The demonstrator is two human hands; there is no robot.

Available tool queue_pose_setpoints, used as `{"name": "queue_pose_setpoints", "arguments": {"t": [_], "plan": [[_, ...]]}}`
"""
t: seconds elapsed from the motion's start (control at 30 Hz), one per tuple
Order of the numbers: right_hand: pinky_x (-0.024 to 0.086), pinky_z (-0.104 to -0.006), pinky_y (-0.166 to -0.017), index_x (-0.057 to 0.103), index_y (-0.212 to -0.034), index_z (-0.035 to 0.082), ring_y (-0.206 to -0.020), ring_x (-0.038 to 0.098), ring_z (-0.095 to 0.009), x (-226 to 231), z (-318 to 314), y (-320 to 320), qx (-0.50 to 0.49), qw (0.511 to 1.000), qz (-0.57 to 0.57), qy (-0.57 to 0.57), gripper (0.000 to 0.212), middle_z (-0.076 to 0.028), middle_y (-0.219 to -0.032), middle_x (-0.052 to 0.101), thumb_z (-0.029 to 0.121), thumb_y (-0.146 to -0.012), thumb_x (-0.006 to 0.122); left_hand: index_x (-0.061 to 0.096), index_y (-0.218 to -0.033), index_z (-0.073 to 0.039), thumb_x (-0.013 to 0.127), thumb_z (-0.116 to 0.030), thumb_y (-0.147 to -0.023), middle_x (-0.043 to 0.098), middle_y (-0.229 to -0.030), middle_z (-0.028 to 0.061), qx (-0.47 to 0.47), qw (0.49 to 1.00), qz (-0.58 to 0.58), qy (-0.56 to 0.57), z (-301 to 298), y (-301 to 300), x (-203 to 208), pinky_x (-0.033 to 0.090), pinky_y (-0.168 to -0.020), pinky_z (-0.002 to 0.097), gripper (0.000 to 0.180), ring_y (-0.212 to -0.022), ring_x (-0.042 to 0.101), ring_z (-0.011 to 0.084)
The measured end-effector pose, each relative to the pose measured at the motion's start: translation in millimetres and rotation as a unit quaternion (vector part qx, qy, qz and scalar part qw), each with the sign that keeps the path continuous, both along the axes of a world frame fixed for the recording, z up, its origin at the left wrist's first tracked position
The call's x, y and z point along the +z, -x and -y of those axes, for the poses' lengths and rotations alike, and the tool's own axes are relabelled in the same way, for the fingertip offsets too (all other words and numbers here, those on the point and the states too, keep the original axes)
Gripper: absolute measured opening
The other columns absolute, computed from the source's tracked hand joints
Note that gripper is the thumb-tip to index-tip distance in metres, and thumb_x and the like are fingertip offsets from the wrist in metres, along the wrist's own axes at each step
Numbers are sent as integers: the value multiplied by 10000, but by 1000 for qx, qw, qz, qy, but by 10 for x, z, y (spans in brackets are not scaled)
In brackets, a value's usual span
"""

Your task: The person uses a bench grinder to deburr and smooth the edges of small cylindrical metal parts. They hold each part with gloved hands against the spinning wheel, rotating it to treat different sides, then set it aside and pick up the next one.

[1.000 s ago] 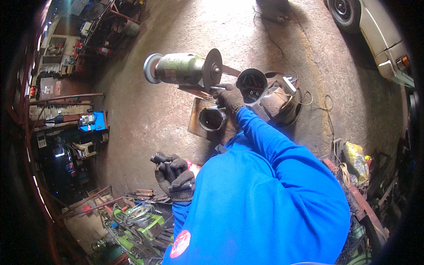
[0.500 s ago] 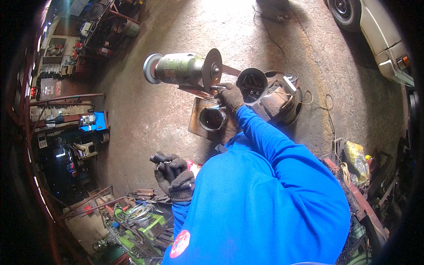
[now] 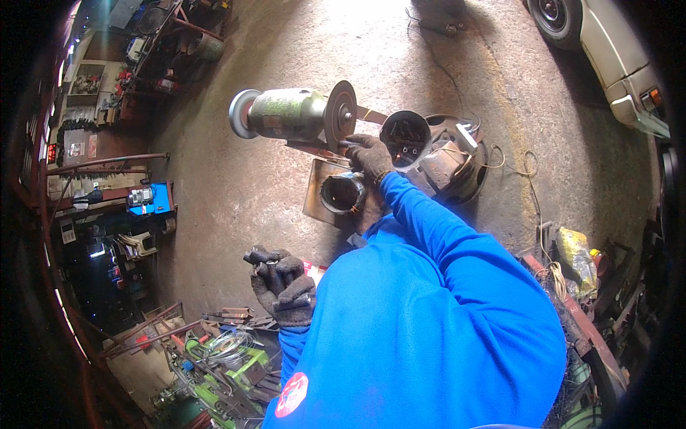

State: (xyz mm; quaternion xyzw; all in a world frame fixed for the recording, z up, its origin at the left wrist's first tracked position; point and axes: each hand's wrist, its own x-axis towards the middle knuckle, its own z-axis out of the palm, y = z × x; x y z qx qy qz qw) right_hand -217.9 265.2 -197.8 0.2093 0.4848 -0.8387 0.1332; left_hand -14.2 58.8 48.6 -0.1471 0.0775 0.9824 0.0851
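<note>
A green bench grinder [image 3: 289,113] carries a large dark grinding wheel [image 3: 340,116] on its right and a paler wheel [image 3: 244,113] on its left. My gloved right hand [image 3: 370,159] is closed on a small dark metal piece [image 3: 348,144], held at the lower right edge of the dark wheel; whether it touches cannot be made out. Lower left, my gloved left hand [image 3: 284,289] curls around several short dark metal cylinders [image 3: 263,254]. An open can [image 3: 429,137] with small metal pieces inside stands right of the wheel. Another blackened can [image 3: 324,194] sits below my right hand.
A metal plate [image 3: 313,193] lies under the nearer can. Right of the cans is a round rusty base [image 3: 477,187] with a cable [image 3: 530,171]. Green machinery and wire [image 3: 232,350] fill the lower left; scrap metal [image 3: 586,329] the lower right. A pale vehicle [image 3: 622,71] stands far right.
Both hands keep nearly the same place and grip. The metal piece in my right hand stays by the wheel; the whole view has shifted very slightly.
</note>
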Motion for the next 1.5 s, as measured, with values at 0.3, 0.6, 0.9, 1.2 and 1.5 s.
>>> {"name": "queue_pose_setpoints", "arguments": {"t": [0.3, 0.6, 0.9, 1.2, 1.5], "plan": [[683, -347, -757, 738, -1358, 14, -944, 790, -190, 149, -46, -5, 9, 1000, -10, 8, 365, -138, -1307, 807, -53, -1010, 652, 768, -1381, -226, 641, -278, -1112, 685, -1423, 127, 6, 1000, -16, -9, -31, -8, -10, 594, -584, 247, 302, -1130, 657, 173], [674, -323, -716, 731, -1397, 28, -840, 776, -174, 131, -33, 9, 15, 1000, -13, 2, 420, -111, -1213, 830, -44, -996, 631, 748, -1420, -217, 645, -262, -1103, 695, -1433, 64, 7, 999, -31, -11, -16, -30, -31, 600, -589, 262, 336, -1192, 630, 181], [659, -317, -683, 727, -1386, 17, -759, 755, -171, 72, -16, 24, 11, 999, 25, 38, 401, -154, -1146, 823, -27, -1010, 595, 743, -1432, -219, 643, -276, -1106, 705, -1389, 74, 11, 1000, -26, -3, -10, -36, -35, 602, -600, 257, 346, -1174, 632, 181], [624, -360, -632, 604, -1487, -13, -770, 731, -191, 26, -56, -81, -7, 980, 32, 194, 391, -149, -1075, 778, 178, -1146, 596, 714, -1475, -214, 620, -326, -1121, 680, -1389, 140, 19, 998, -51, -17, 70, -54, -71, 597, -614, 267, 383, -1232, 639, 244], [606, -298, -713, 634, -1483, 24, -867, 708, -158, 142, -160, -405, 17, 960, -118, 254, 388, -119, -1233, 737, 193, -1134, 649, 705, -1508, -216, 605, -398, -1127, 681, -1469, 167, 11, 997, -70, -32, 101, -76, -119, 598, -576, 240, 434, -1285, 653, 292]]}}
